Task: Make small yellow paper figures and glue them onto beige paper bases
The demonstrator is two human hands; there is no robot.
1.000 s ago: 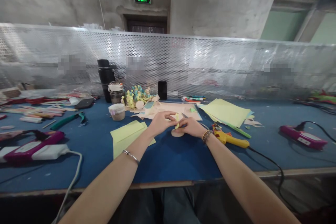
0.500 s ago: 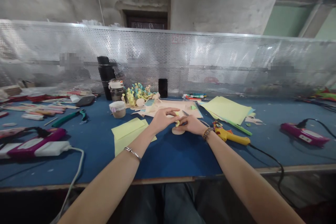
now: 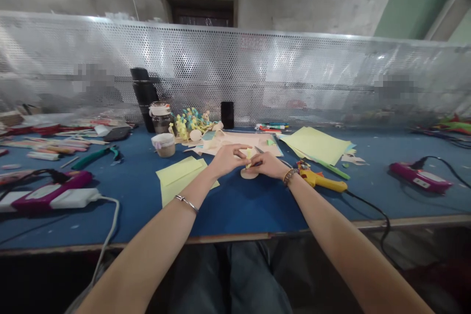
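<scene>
My left hand [image 3: 231, 160] has its fingers closed in a pinch on a small yellow paper piece [image 3: 249, 153]. Opposite it, my right hand [image 3: 268, 165] is also closed, its fingertips meeting the same piece; the fingers partly cover it. Below the fingertips a cream round disc [image 3: 249, 174] lies on the blue table. A grey pointed blade [image 3: 259, 149] shows just behind my right hand; whether the hand touches it I cannot tell. Yellow paper sheets [image 3: 180, 175] lie by my left forearm.
Right of my hands lie a yellow glue gun [image 3: 327, 184] with a black cord, a green cutter [image 3: 333, 170] and stacked yellow paper [image 3: 316, 144]. Behind stand yellow and blue paper flowers [image 3: 191, 122], a phone [image 3: 227, 115] and a jar [image 3: 161, 117]. Purple power strips [image 3: 419, 177] flank the workspace.
The view has tipped slightly downward, so the scene sits higher. My fingertips have drawn closer together around the yellow paper piece, and less of it shows at my right fingers.
</scene>
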